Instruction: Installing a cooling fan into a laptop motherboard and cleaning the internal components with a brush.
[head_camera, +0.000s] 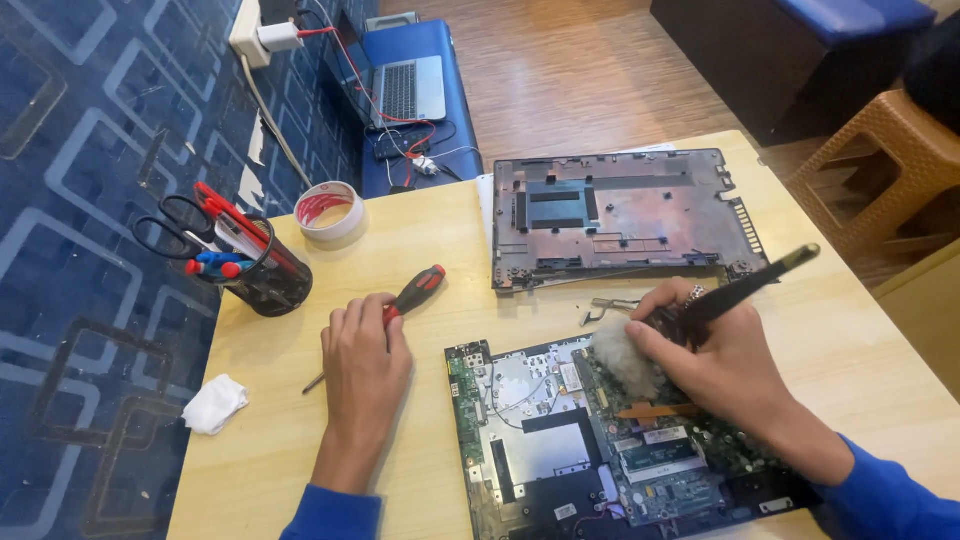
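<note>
My right hand (718, 358) grips a black-handled brush (735, 293) whose fluffy white bristles (625, 360) press on the exposed circuit board of an opened laptop (520, 440) at the table's near edge. My left hand (365, 360) lies flat on the wooden table (420, 240), fingers resting over a red-and-black screwdriver (415, 293) whose tip points toward me. The laptop's removed bottom cover (620, 215) lies upside down just beyond the board.
A black mesh holder (262, 275) with scissors and pens stands at the left. Beside it is a roll of tape (328, 210). A crumpled white cloth (213, 404) lies near the left edge. Another laptop (408, 88) sits on a blue seat beyond; a brown chair (885, 165) stands right.
</note>
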